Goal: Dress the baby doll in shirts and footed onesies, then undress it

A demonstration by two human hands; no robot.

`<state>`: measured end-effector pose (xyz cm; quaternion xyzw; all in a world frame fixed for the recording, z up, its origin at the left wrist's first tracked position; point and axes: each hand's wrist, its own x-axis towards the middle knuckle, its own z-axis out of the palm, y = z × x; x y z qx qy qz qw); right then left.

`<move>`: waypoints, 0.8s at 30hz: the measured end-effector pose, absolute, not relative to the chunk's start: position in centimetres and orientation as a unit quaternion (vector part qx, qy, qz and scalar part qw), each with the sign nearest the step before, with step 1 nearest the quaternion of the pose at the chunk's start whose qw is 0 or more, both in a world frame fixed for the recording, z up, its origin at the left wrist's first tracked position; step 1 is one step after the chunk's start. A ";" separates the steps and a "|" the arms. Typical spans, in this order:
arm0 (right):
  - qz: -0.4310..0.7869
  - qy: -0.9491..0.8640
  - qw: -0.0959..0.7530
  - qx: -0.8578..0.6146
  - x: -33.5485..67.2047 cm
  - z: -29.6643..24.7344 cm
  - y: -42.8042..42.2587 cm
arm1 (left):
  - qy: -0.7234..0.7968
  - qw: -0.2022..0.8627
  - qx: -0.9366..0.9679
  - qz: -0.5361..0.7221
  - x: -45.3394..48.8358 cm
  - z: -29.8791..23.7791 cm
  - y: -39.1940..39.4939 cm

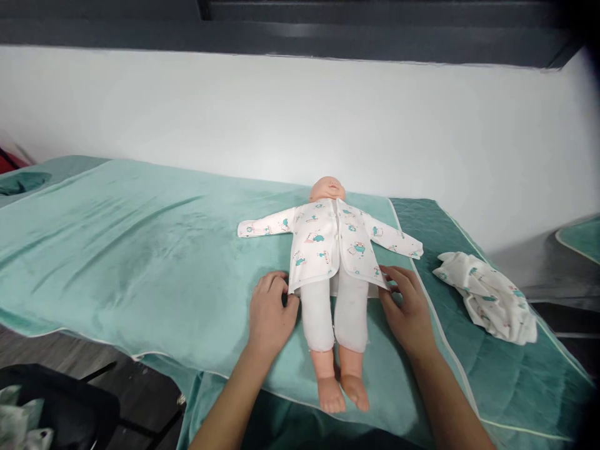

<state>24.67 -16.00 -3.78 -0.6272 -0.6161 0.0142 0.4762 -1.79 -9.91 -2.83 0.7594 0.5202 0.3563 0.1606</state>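
A baby doll [350, 312] lies on its back, head toward the wall and bare feet toward me. It wears a white printed jacket [319, 240] with long sleeves spread out to both sides; the front edges meet at the chest and part lower down. My left hand [272, 312] pinches the jacket's lower corner on the left side. On the opposite side, my right hand [405, 306] has its thumb and fingers on the other lower corner of the hem. White cloth covers the doll's legs down to the shins.
A crumpled white printed garment [490, 297] lies on the darker green quilted cover [506, 387] at the right. Light green cloth [140, 250] spreads under the doll and far left. A black chair [60, 400] with printed fabric stands at the lower left. Behind is a white wall [234, 119].
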 end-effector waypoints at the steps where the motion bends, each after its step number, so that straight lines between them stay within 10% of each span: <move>1: 0.005 -0.626 0.477 -0.617 24.7 -3.8 -16.0 | 0.522 0.160 0.758 0.358 -1.8 -2.8 -10.0; 24: 0.026 -0.695 0.454 -0.557 24.5 -3.6 -16.1 | 0.392 0.014 0.808 0.439 -0.5 -1.9 -9.3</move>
